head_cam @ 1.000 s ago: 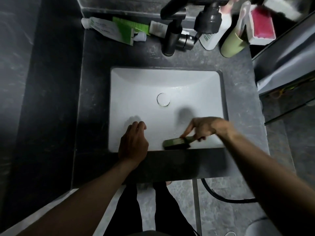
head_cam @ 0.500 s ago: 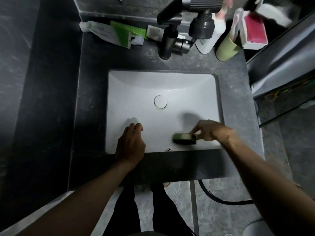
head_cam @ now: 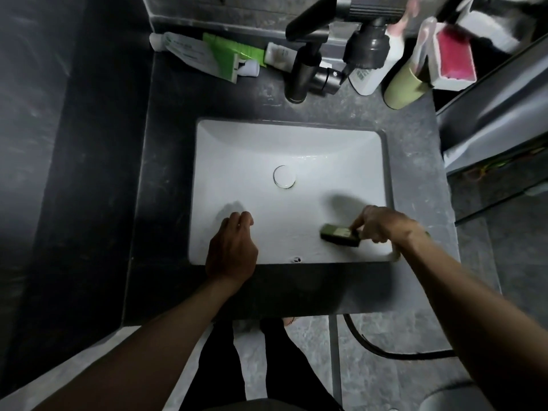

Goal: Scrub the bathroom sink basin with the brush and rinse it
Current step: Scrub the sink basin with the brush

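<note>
- Head view, hands: our right hand (head_cam: 382, 223) is over the front right corner of the sink basin (head_cam: 296, 143), fingers curled and clamped round the handle end of the brush (head_cam: 339, 235).
- The brush is dark green, lies flat and points left, with its head down on the white basin floor near the front wall.
- Our left hand (head_cam: 231, 247) sits across the basin's front left rim, palm down, with the fingers loosely bent into the bowl (holding nothing).
- Both forearms come in from the bottom edge, bare.
- Head view, writing: the white tube (head_cam: 184, 50) and the green tube (head_cam: 234, 56) carry print that is too small to read. The white pump bottle (head_cam: 370, 77) shows a barcode-like patch, also unreadable.
- Head view, surroundings: the round drain (head_cam: 284, 177) sits mid-basin, well apart from the brush, and there is a small overflow hole (head_cam: 296, 258) in the front wall.
- A dark faucet (head_cam: 302, 75) stands on the grey countertop (head_cam: 166, 173) behind the basin.
- A pale green cup (head_cam: 404, 87) and a pink-and-white box (head_cam: 455, 57) are at back right (blurred).
- A black hose (head_cam: 385, 353) curves over the floor tiles below the counter.
</note>
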